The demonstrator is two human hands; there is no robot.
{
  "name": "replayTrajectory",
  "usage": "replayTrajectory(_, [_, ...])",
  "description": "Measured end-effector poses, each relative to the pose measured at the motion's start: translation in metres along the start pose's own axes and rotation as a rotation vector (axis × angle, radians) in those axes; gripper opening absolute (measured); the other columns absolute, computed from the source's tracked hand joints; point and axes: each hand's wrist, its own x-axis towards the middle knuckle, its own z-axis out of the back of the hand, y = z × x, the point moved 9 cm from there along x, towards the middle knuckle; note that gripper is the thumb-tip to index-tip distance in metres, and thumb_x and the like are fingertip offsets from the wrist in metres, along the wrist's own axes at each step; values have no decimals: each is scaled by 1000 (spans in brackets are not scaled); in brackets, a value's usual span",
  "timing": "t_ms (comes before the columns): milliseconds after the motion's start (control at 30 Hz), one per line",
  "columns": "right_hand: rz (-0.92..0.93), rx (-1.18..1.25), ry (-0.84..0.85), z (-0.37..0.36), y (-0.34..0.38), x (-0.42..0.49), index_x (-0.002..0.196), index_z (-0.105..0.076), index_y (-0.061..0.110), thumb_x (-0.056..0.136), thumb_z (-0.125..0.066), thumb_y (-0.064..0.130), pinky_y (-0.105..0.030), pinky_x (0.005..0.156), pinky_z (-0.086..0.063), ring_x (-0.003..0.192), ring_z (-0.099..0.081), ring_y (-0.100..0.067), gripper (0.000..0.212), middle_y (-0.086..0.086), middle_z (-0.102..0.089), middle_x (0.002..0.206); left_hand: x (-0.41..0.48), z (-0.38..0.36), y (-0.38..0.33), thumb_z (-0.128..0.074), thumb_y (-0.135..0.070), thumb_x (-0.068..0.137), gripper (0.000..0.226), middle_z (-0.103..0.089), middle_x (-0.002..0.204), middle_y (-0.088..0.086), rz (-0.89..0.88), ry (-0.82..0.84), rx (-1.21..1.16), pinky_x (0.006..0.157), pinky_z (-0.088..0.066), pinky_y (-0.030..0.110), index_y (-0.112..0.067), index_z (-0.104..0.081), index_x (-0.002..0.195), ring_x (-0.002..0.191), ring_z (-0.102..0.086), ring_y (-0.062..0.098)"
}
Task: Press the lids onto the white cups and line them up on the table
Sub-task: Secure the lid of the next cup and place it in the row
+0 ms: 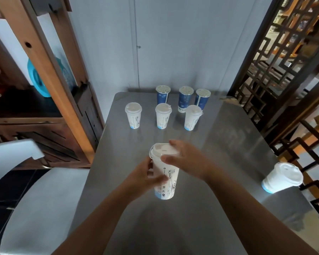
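Your left hand (145,174) wraps the tapered paper wall of a tall white cup (166,178) standing near the middle of the brushed-metal table (219,208). Your right hand (187,159) grips the round, smooth plastic lid (164,150) on its rim, thumb at the near edge. Farther back, three lidded white cups (163,116) stand in a row, with three blue cups (185,99) behind them. Another lidded white cup (282,177) sits well apart at the table's right edge.
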Motion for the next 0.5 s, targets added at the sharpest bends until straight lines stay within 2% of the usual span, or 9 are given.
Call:
replayTrajectory(67, [-30, -17, 44, -12, -15, -1, 142, -40, 9, 78, -70, 50, -28, 89, -40, 118, -53, -20, 81, -9, -52, 141, 1, -6, 9, -84, -32, 64, 69, -72, 115, -21, 4, 31, 43, 84, -53, 16, -43, -53, 124, 106, -69, -1])
replayTrajectory(133, [-68, -29, 74, -26, -31, -3, 151, -28, 14, 80, -74, 45, -25, 94, -32, 129, -44, -17, 90, -3, -41, 151, 3, -11, 22, -83, -18, 66, 68, -71, 115, -27, 13, 55, 71, 81, -50, 9, -43, -54, 123, 106, -66, -7])
replayTrajectory(200, [-82, -58, 77, -39, -42, -7, 152, -27, 17, 79, -76, 41, -23, 97, -29, 135, -40, -17, 91, -1, -36, 153, 6, -15, 39, -81, -12, 67, 73, -72, 120, -16, 17, 54, 85, 90, -51, 16, -35, -53, 130, 111, -66, -1])
replayTrajectory(267, [-69, -93, 63, -50, -49, -11, 149, -33, 20, 77, -79, 38, -21, 95, -30, 131, -42, -16, 88, 2, -36, 148, 7, -19, 55, -82, -7, 67, 80, -69, 129, -3, 10, 39, 78, 105, -50, 37, -28, -50, 138, 121, -64, 13])
replayTrajectory(333, [-49, -119, 72, -63, -56, -14, 145, -36, 20, 75, -81, 35, -22, 94, -33, 127, -45, -17, 85, 1, -37, 143, 7, -20, 73, -85, -9, 69, 85, -67, 133, -4, 33, 18, 99, 109, -47, 49, -29, -47, 142, 125, -62, 16])
replayTrajectory(500, [-61, -104, 107, -91, -79, -20, 142, -37, 16, 72, -83, 28, -19, 100, -33, 126, -40, -14, 84, -1, -40, 140, 5, -24, 111, -84, -20, 71, 76, -67, 128, -10, 91, -11, 180, 103, -50, 50, -34, -48, 137, 119, -64, 13])
